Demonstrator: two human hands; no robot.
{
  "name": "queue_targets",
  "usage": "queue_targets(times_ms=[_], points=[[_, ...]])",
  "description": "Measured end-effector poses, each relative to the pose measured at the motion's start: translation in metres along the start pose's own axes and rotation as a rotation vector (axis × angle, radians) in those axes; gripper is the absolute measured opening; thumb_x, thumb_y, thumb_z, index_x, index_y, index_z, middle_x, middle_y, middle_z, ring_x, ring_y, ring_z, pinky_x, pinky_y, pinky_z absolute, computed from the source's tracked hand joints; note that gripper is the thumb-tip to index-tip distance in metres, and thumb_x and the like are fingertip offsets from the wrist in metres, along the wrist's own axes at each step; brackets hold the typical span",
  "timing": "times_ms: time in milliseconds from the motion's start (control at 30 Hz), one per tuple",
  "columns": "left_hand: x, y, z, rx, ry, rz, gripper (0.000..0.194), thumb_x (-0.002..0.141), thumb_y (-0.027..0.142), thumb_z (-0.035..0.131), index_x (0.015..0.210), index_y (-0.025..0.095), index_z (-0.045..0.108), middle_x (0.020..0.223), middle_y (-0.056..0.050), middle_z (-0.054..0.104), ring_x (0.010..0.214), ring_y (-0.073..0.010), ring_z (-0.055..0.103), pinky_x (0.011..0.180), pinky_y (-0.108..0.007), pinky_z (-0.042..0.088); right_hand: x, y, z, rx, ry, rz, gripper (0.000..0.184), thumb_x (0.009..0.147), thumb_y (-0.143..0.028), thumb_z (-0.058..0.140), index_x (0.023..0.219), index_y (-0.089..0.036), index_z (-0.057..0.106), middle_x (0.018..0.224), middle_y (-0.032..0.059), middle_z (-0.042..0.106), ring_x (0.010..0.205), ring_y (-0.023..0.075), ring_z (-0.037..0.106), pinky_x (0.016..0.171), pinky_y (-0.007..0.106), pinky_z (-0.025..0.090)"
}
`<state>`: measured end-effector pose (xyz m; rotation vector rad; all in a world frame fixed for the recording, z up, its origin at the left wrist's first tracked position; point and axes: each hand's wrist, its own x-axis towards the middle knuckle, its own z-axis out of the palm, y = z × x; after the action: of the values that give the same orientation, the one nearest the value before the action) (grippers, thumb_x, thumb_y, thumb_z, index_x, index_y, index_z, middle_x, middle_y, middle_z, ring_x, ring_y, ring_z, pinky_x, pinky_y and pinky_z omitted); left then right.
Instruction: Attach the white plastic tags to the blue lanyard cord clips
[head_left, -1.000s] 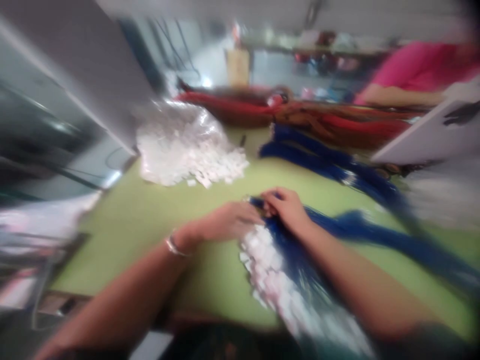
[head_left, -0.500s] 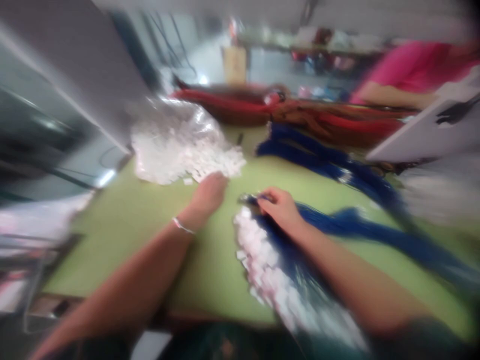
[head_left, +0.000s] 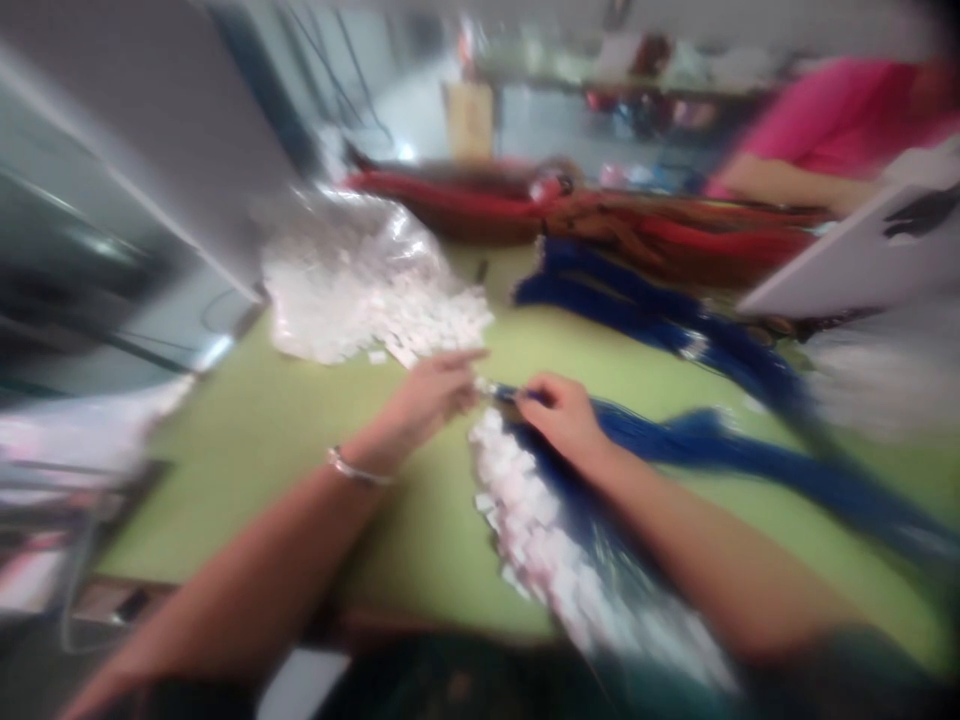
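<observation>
you seem to be at the step of bringing your left hand (head_left: 435, 395), at nine o'clock, to the blue strand ends (head_left: 504, 393) that your right hand (head_left: 559, 410) pinches between its fingers; your left fingers are part-curled, one pointing outward, and through the blur i cannot tell whether they grip anything. the next move likely calls for a steady right pinch and careful lining-up on the left. counted from your right hand: one clear bag (head_left: 352, 260) at ten o'clock with one heap of white pieces (head_left: 442, 320); one row of white pieces (head_left: 517, 490) around six; one far blue bundle (head_left: 622, 280) at one; one near blue bundle (head_left: 697, 440) toward four, all on one green bench (head_left: 315, 420); single pieces and strands are too blurred to count
</observation>
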<state>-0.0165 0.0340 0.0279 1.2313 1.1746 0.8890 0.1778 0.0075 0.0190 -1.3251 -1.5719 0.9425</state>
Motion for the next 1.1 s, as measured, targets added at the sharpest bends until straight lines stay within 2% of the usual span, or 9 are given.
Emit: queue_targets(times_ms=[100, 233, 433, 567, 733, 933, 1100], points=[[-0.006, 0.002, 0.014, -0.324, -0.147, -0.092, 0.027, 0.074, 0.022, 0.069, 0.098, 0.009, 0.07, 0.063, -0.004, 0.062, 0.054, -0.0087, 0.052, 0.054, -0.023, 0.041, -0.002, -0.001, 0.0, -0.015, 0.011, -0.035, 0.01, 0.067, -0.024, 0.056, 0.06, -0.018, 0.053, 0.057, -0.0026, 0.053, 0.056, 0.0104, 0.046, 0.052, 0.022, 0.036], [-0.006, -0.002, 0.019, -0.437, -0.193, -0.138, 0.016, 0.074, 0.023, 0.073, 0.083, 0.009, 0.07, 0.065, -0.004, 0.064, 0.056, -0.0078, 0.054, 0.054, -0.021, 0.041, -0.004, -0.003, 0.0, -0.044, 0.034, -0.089, 0.008, 0.067, -0.022, 0.054, 0.06, -0.019, 0.053, 0.058, -0.0026, 0.054, 0.056, 0.0104, 0.047, 0.052, 0.022, 0.037], [-0.005, -0.01, 0.019, -0.321, -0.186, -0.144, 0.022, 0.076, 0.029, 0.072, 0.076, 0.008, 0.068, 0.06, -0.003, 0.06, 0.048, -0.0054, 0.049, 0.047, -0.02, 0.035, -0.004, -0.001, 0.002, -0.115, 0.073, -0.132, 0.008, 0.068, -0.023, 0.055, 0.061, -0.019, 0.054, 0.054, -0.0041, 0.051, 0.051, 0.0098, 0.043, 0.05, 0.021, 0.035], [-0.005, -0.012, 0.02, -0.219, -0.157, -0.114, 0.026, 0.077, 0.036, 0.071, 0.082, 0.01, 0.069, 0.062, -0.002, 0.06, 0.047, -0.005, 0.047, 0.045, -0.02, 0.033, -0.006, 0.001, 0.003, -0.151, 0.058, -0.162, 0.007, 0.068, -0.022, 0.054, 0.063, -0.019, 0.056, 0.053, -0.0039, 0.053, 0.051, 0.0099, 0.045, 0.052, 0.021, 0.036], [-0.008, -0.013, 0.024, -0.099, -0.059, -0.075, 0.025, 0.076, 0.037, 0.071, 0.084, 0.014, 0.066, 0.06, -0.002, 0.062, 0.046, -0.0071, 0.049, 0.043, -0.021, 0.034, -0.007, 0.003, 0.005, -0.226, 0.065, -0.165, 0.007, 0.067, -0.02, 0.054, 0.06, -0.019, 0.054, 0.05, -0.0045, 0.051, 0.048, 0.0095, 0.042, 0.049, 0.021, 0.033], [-0.01, -0.013, 0.033, 0.016, 0.013, -0.002, 0.021, 0.072, 0.033, 0.073, 0.081, 0.016, 0.065, 0.056, 0.001, 0.06, 0.045, -0.007, 0.046, 0.042, -0.02, 0.032, -0.004, 0.0, 0.004, -0.206, 0.032, -0.123, 0.011, 0.068, -0.023, 0.057, 0.059, -0.019, 0.052, 0.054, -0.0029, 0.053, 0.053, 0.0101, 0.043, 0.051, 0.022, 0.034], [-0.009, -0.014, 0.034, -0.002, 0.049, -0.016, 0.02, 0.075, 0.034, 0.07, 0.08, 0.016, 0.065, 0.06, -0.001, 0.064, 0.044, -0.0064, 0.043, 0.041, -0.02, 0.029, 0.001, -0.002, -0.002, -0.125, -0.078, -0.063, 0.011, 0.067, -0.021, 0.053, 0.057, -0.018, 0.053, 0.055, -0.0026, 0.053, 0.055, 0.0101, 0.045, 0.052, 0.021, 0.035]])
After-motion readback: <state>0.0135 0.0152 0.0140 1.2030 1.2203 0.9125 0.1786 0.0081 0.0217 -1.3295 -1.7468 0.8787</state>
